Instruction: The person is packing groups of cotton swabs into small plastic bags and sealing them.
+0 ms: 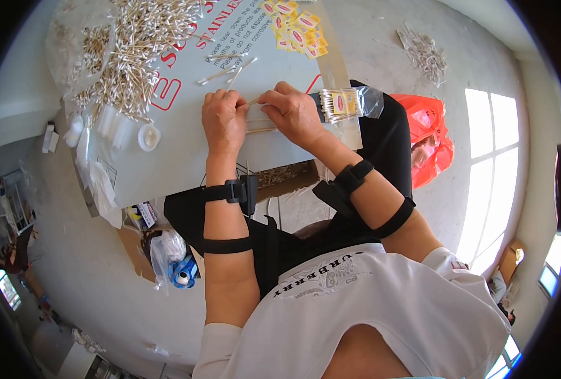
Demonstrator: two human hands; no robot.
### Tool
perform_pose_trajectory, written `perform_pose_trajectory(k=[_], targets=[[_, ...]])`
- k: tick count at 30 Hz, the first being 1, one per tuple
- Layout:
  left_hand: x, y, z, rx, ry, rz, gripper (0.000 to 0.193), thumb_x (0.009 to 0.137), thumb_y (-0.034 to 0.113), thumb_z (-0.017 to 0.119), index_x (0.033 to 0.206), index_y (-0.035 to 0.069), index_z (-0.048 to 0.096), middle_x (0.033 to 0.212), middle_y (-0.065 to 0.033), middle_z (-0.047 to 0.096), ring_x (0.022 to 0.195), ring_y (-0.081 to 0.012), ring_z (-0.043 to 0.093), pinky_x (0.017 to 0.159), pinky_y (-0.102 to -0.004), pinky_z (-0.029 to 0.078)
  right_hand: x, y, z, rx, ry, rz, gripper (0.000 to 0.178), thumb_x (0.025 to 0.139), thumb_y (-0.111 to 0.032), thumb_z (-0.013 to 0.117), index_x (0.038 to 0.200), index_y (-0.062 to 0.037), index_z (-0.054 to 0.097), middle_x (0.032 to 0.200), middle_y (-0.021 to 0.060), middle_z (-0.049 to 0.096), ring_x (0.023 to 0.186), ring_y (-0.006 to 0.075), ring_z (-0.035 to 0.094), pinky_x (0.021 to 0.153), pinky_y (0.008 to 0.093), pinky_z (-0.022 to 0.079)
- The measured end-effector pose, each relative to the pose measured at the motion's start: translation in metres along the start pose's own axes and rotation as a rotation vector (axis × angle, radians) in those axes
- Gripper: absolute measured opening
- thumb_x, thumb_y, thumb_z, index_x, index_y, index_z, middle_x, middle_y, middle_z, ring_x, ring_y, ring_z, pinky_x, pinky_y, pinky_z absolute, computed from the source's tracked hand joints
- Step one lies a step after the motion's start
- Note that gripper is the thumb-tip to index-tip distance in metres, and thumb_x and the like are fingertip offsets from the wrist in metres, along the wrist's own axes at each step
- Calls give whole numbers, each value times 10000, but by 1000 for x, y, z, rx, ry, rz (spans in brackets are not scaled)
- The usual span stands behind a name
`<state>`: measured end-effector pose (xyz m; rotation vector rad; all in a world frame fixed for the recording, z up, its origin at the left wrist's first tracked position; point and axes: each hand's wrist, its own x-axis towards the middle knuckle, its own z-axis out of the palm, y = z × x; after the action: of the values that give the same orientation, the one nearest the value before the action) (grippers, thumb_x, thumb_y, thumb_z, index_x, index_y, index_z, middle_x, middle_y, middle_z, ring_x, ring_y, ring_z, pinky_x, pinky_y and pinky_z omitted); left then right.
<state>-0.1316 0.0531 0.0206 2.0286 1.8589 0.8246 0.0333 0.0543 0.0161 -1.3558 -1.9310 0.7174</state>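
1 swab spans LH & RH, grip narrow, tbl edge nr RH, room L.

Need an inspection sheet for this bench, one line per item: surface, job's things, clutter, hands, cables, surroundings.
Surface: grey tabletop, red and black print.
Job's things: swab pile far left, partly under clear plastic; loose swabs beyond the hands; yellow cards farther off; packed swab bag right of the right hand.
Clutter: small round white tub left; red plastic bag on the floor.
Hands: left hand and right hand pinch a thin stick between them.
Cables: nothing seen.
Surroundings: pale floor, bright window-shaped light patches.
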Motion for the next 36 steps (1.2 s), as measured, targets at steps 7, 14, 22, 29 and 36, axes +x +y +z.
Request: perform_pose_trajectory(k=[7,14,22,29,36], targets=[[1,-3,-1,-6,-40,-20,139,674,45,761,735,59,637,774,-57,602,816,-286,552,740,-410,461,9,4,8,-97,25,-124,88,803,-110,671,890,-122,676,804,74,579,731,304,621,617,395,501],[2,-2,-3,-22,-56,-30,137,674,43,759,728,57,635,772,-60,601,807,-290,553,729,-415,464,13,7,11,-166,5,-156,47,802,-100,657,801,-90,611,792,79,551,723,304,615,602,405,492],[1,-5,-1,49,-16,34,154,688,41,756,770,68,628,811,-63,603,829,-299,551,731,-412,466,-4,10,-4,-160,-118,-182,63,796,-86,651,781,-83,590,802,90,551,722,319,612,609,411,491],[21,-6,3,24,204,-44,212,681,58,784,796,73,607,862,-62,592,864,-288,544,745,-410,470,0,6,-11,-88,-176,-118,56,788,-72,664,806,-71,611,803,89,567,726,308,621,632,391,492],[13,-12,5,-28,77,-10,287,670,43,781,919,89,647,871,-48,580,895,-277,548,798,-401,472,34,9,-12,148,-105,15,128,754,-123,709,859,-82,649,813,93,592,776,303,630,675,391,504]])
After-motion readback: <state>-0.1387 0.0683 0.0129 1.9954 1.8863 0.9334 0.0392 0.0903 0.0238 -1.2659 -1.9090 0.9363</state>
